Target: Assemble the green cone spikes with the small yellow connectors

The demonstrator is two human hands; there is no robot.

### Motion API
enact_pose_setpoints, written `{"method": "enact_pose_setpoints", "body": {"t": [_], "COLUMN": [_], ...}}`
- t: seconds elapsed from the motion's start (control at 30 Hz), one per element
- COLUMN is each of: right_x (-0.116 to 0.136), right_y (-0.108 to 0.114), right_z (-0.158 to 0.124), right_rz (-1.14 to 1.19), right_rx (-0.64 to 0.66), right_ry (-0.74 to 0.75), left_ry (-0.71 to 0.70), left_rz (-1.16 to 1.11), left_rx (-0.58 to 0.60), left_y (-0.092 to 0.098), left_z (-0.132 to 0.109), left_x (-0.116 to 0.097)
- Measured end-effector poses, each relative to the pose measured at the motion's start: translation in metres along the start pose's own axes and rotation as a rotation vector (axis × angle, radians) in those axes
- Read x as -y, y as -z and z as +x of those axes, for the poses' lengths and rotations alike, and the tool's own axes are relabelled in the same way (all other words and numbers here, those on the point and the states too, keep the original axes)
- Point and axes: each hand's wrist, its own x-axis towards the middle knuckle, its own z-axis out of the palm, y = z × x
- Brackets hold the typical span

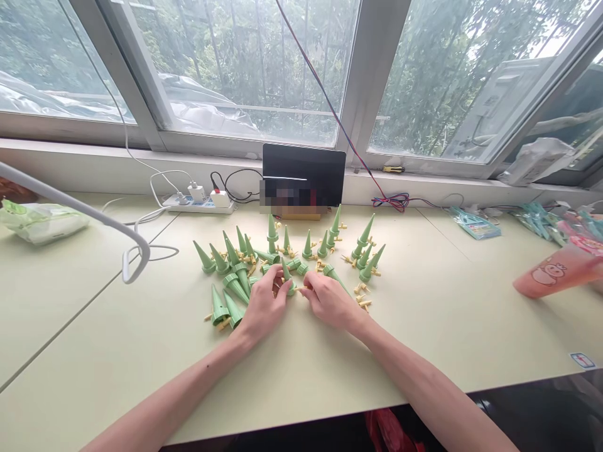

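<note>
Left hand point(264, 302): we list it as grasping one green plastic cone spike point(285, 271), held pointed end up between thumb and fingers.

Right hand point(328, 300): we note it pinching one small yellow valve point(300, 289), directed at the base of that cone; whether it is seated there, we cannot tell.

Left of the left hand: green cones point(235, 287), several tipped over, others upright farther off.

Just beyond the right hand: one fallen cone point(337, 277), near its fingers.

Right of the right hand: loose yellow fittings point(363, 304), near, on the tabletop point(424, 301); farther beyond them, upright cones point(364, 233) with yellow fittings about their bases.

Well beyond both hands: a dark screen point(304, 162) and, to its left, a white power strip point(200, 205).

Well right of the right hand: a pink cup point(549, 271) with a cartoon print.
</note>
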Motion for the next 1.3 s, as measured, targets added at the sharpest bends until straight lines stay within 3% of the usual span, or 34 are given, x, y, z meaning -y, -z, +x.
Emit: {"method": "enact_pose_setpoints", "body": {"t": [0.17, 0.3, 1.3], "right_x": [-0.001, 0.000, 0.001], "right_y": [0.000, 0.001, -0.004], "right_z": [0.002, 0.002, 0.000], "right_rz": [0.203, 0.249, 0.245], "right_rx": [-0.164, -0.217, -0.153], "right_ry": [-0.023, -0.030, 0.000], "left_ry": [0.063, 0.086, 0.069], "left_rz": [-0.183, -0.286, -0.225], "left_rx": [0.015, 0.021, -0.025], "left_y": [0.002, 0.003, 0.002], "left_z": [0.000, 0.000, -0.002], "left_x": [-0.008, -0.010, -0.014]}}
